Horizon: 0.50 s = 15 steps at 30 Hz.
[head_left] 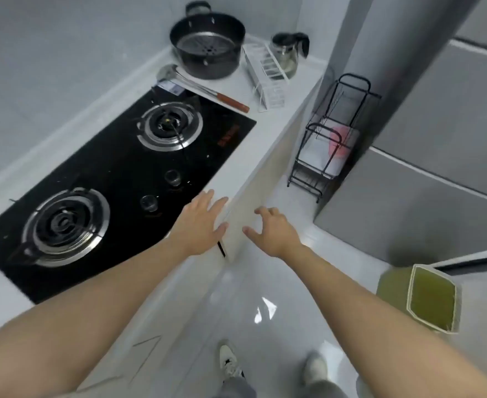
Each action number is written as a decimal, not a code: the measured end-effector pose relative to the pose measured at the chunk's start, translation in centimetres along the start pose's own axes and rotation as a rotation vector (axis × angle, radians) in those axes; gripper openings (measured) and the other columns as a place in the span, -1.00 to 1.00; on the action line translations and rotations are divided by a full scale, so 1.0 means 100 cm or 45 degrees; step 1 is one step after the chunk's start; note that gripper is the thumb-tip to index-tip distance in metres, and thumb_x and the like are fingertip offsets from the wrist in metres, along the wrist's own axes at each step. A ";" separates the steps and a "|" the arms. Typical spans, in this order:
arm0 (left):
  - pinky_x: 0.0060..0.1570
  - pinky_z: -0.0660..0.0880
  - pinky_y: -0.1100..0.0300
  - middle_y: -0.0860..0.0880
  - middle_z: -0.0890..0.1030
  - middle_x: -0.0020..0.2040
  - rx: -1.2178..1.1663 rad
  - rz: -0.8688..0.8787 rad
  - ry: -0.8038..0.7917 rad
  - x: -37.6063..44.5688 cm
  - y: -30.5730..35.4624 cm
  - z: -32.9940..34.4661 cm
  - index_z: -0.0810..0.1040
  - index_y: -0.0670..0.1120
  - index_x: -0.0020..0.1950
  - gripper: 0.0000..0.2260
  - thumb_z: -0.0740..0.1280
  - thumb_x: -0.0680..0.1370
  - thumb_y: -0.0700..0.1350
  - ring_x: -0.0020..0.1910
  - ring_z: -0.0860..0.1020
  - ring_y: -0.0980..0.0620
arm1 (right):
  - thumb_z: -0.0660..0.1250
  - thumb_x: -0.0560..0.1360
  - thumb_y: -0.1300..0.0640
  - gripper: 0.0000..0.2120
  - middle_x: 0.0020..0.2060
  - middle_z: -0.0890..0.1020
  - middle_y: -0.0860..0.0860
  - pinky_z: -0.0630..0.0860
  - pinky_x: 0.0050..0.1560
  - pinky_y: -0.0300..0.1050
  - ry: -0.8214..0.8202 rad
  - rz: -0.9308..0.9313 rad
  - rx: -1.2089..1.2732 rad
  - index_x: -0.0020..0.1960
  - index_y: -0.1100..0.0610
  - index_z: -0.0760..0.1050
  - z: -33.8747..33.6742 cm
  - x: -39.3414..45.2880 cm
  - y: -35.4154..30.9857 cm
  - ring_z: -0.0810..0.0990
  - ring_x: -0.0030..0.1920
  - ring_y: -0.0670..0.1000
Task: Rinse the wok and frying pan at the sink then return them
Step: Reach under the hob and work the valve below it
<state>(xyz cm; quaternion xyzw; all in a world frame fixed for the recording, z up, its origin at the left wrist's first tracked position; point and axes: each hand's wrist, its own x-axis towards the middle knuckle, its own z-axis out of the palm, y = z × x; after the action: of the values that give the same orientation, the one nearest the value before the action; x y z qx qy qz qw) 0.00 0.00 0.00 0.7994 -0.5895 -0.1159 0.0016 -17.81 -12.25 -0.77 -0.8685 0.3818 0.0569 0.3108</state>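
Both burners of the hob (pixel 116 179) stand bare. At twelve o'clock sits a dark pot (pixel 208 44), perhaps the wok; no frying pan or sink shows. Left hand (pixel 200 225) and right hand (pixel 274 232) hold nothing, fingers spread. Rinsing looks undone.

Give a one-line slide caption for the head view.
Both hands, left and right, open over the counter edge beside a bare two-burner hob.
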 end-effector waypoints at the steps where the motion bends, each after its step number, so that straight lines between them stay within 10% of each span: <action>1: 0.52 0.14 -0.05 -0.17 0.06 0.61 0.027 0.005 -0.055 0.014 -0.005 0.010 0.02 -0.02 0.62 -0.40 0.06 0.64 0.18 0.58 0.05 -0.15 | 0.23 0.54 -0.30 -0.35 0.39 0.38 0.10 0.47 0.23 0.11 -0.013 0.026 0.064 0.48 0.06 0.27 0.009 0.016 0.005 0.43 0.32 0.18; 15: 0.51 0.15 -0.11 -0.16 0.21 0.57 -0.096 0.073 0.233 0.053 -0.024 0.075 0.29 -0.11 0.56 -0.48 0.28 0.60 -0.13 0.56 0.17 -0.15 | 0.40 0.48 -0.02 0.00 0.35 0.37 0.19 0.43 -0.01 -0.16 -0.129 0.290 0.749 0.58 0.31 -0.20 0.121 0.167 0.011 0.40 0.32 0.12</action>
<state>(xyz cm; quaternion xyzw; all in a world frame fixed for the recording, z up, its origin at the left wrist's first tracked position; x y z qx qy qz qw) 2.32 -3.29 -8.61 0.7887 -0.6049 -0.0642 0.0887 -5.18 -16.24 -16.67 -0.6890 0.4608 0.0217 0.5590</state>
